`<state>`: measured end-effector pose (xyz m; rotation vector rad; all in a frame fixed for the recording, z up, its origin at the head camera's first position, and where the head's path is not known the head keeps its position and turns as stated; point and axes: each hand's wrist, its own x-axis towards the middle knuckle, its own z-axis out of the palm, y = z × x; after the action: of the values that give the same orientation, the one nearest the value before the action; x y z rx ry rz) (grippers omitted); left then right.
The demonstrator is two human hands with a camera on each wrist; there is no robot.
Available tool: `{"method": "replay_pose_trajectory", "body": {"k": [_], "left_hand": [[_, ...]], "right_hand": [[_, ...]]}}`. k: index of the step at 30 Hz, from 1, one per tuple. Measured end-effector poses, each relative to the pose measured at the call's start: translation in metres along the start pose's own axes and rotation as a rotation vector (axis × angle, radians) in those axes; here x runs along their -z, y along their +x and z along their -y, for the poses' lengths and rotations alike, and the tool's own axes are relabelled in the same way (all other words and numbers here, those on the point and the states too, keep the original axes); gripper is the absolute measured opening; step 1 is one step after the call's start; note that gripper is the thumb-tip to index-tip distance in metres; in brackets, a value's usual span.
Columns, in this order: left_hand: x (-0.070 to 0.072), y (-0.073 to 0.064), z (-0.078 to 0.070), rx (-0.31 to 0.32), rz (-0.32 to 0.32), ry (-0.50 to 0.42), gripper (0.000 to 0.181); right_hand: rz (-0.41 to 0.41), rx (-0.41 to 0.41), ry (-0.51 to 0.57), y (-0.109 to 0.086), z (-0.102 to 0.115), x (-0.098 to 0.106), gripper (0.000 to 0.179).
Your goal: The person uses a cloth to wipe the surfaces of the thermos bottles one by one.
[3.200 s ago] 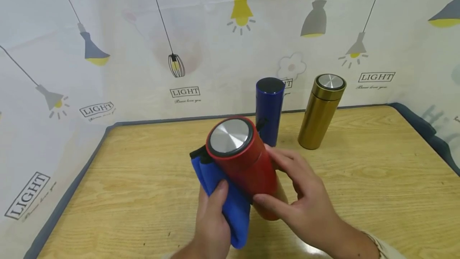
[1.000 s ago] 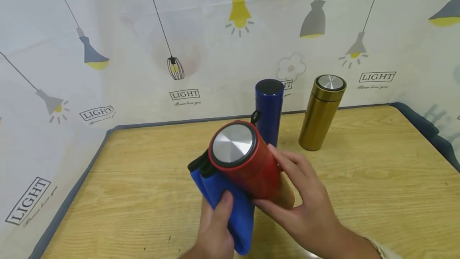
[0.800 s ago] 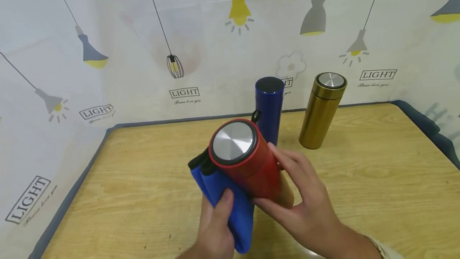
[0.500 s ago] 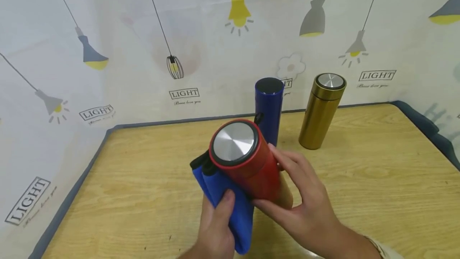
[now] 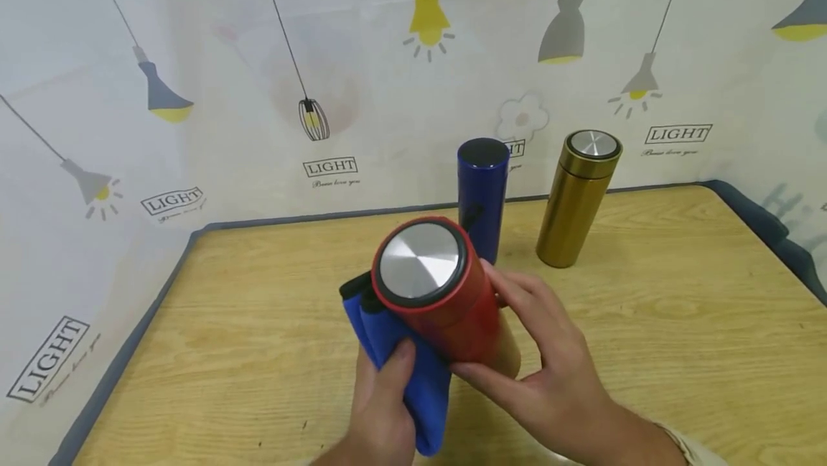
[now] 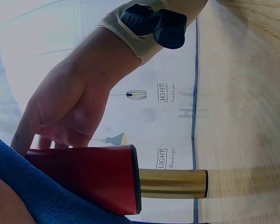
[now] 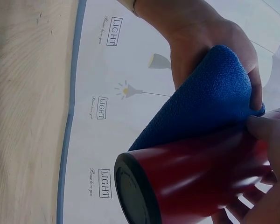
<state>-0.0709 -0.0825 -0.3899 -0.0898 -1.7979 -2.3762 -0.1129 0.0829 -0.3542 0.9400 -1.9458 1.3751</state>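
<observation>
Tilted with its silver-topped lid toward me, a red thermos bottle (image 5: 461, 326) is held up over the table in the head view. My right hand (image 5: 558, 369) grips its right side, thumb in front and fingers behind. My left hand (image 5: 385, 408) holds a folded blue cloth (image 5: 416, 387) with black edging against the bottle's left side, thumb on top; its fingers are hidden behind the cloth. In the right wrist view the bottle's dark base (image 7: 135, 191) shows, with the cloth lying along the red wall. A black loop (image 5: 473, 216) sticks out behind the lid.
A blue thermos (image 5: 483, 179) stands behind the red one, partly covered by it. To its right stands a gold thermos (image 5: 575, 211) with a silver lid top. The wood-grain table (image 5: 245, 322) ends at a lamp-printed backdrop (image 5: 388, 78) at the back and sides.
Over the last half second the red thermos and cloth shift slightly left, and the black loop leans right. Compared with about three seconds ago, the lid sits a little lower. Both holds stay the same.
</observation>
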Motion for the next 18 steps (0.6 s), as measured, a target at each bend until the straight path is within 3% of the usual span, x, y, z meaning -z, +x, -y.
{"method": "replay_pose_trajectory", "body": {"k": [8, 15, 18], "left_hand": [[-0.0026, 0.001, -0.0003, -0.001, 0.043, -0.051, 0.052], [0.0016, 0.0035, -0.0001, 0.011, -0.047, -0.047, 0.051], [0.0025, 0.0039, -0.001, -0.001, -0.051, -0.048, 0.047]], "right_hand": [[-0.011, -0.012, 0.032, -0.0001, 0.0, 0.0011, 0.076], [0.022, -0.012, 0.033, 0.0001, 0.0001, 0.0014, 0.075], [0.028, -0.02, 0.018, -0.0004, 0.0008, 0.0013, 0.075]]}}
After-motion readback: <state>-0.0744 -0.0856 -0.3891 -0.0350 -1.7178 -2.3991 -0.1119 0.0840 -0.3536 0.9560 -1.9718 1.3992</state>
